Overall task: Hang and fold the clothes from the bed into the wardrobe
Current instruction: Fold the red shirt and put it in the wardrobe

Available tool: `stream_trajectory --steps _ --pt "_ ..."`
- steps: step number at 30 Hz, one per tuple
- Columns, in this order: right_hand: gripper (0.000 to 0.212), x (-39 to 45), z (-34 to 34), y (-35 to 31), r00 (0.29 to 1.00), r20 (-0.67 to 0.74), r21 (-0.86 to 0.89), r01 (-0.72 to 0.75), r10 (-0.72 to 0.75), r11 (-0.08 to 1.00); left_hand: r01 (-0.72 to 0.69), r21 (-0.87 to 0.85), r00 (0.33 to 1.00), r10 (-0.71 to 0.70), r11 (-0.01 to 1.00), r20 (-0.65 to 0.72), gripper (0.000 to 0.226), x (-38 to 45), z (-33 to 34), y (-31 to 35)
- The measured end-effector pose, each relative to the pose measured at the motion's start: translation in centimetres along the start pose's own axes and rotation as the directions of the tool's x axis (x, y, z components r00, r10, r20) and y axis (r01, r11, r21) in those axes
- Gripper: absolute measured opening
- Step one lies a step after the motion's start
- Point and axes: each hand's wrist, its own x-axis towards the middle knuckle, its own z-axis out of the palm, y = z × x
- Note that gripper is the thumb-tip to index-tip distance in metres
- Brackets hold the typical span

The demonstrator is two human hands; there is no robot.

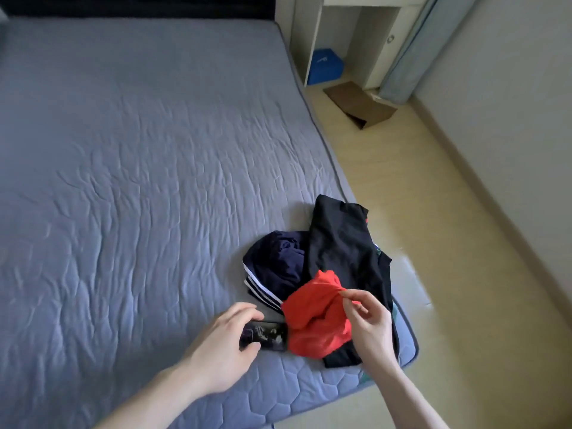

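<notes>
The clothes lie in one small pile at the near right corner of the bed (130,168), close to the mattress edge and the floor (433,212) beyond it.

Key relation: the red garment (312,320) sits on top of the pile at its near side. The right hand (368,323) is directly over it, with thumb and forefinger pinching a raised fold at the garment's right upper edge; the remaining fingers (359,308) are loosely curled. The bulk of the red cloth hangs down and to the left of that pinch, bunched, with no clear long axis. The right hand is therefore the nearer hand for a lift, which would probably go up and toward the person.

The left hand (226,345) rests on the bed just left of the pile, its fingers curled round a dark phone (269,334) lying flat, long axis left to right, its right end touching or nearly touching the red cloth.

Count, as visible:
- Red garment: one.
- Black garment (340,249): one, long axis running near to far, under the red one and extending to the far side.
- Navy garment with white stripes (275,267): one, left of the black one.
- Further items beneath: cannot tell.
- Phone: one.

An open cabinet (340,41) stands far right; whether it is the wardrobe cannot be told.
</notes>
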Motion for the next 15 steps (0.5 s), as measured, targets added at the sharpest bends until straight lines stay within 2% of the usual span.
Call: stream_trajectory --steps 2,5,6,9,10,12,13,15 --pt "0.017 -2.6 -1.0 -6.6 0.998 0.019 0.154 0.051 -0.055 0.987 -0.027 -0.073 1.000 0.027 0.997 -0.001 0.049 -1.9 -2.4 3.4" --pt "0.023 -6.3 -1.3 -14.1 0.993 0.098 0.269 0.041 -0.070 0.962 -0.041 -0.160 0.999 0.044 0.986 0.015 0.086 -4.7 -5.8 8.0" --pt "0.023 -7.6 -1.1 -16.0 0.988 0.138 0.282 0.032 -0.073 0.959 -0.050 -0.209 0.999 0.051 0.977 -0.002 0.084 -5.9 -6.8 9.2" --pt "0.016 -11.0 -1.3 -20.7 0.977 0.186 0.335 0.036 -0.104 0.942 0.006 -0.229 0.997 -0.022 0.973 -0.070 0.027 -10.2 -10.6 12.7" --pt "0.017 -11.8 -1.5 -21.9 0.978 0.178 0.349 0.042 -0.110 0.936 0.026 -0.230 0.995 -0.047 0.973 -0.090 0.020 -11.6 -11.8 13.2" --pt "0.023 -12.2 -1.9 -23.7 0.989 0.126 0.393 0.019 -0.075 0.919 0.061 -0.259 0.992 -0.088 0.964 -0.095 0.031 -13.9 -14.1 13.9" --pt "0.027 -12.7 -2.0 -24.8 0.993 0.107 0.422 -0.005 -0.044 0.906 0.079 -0.331 0.993 -0.103 0.940 -0.056 0.035 -15.4 -15.5 14.3" --pt "0.033 -14.0 -1.9 -26.1 0.995 0.099 0.436 -0.051 0.008 0.898 0.206 -0.547 0.974 -0.118 0.812 0.191 0.045 -18.0 -17.8 14.3"
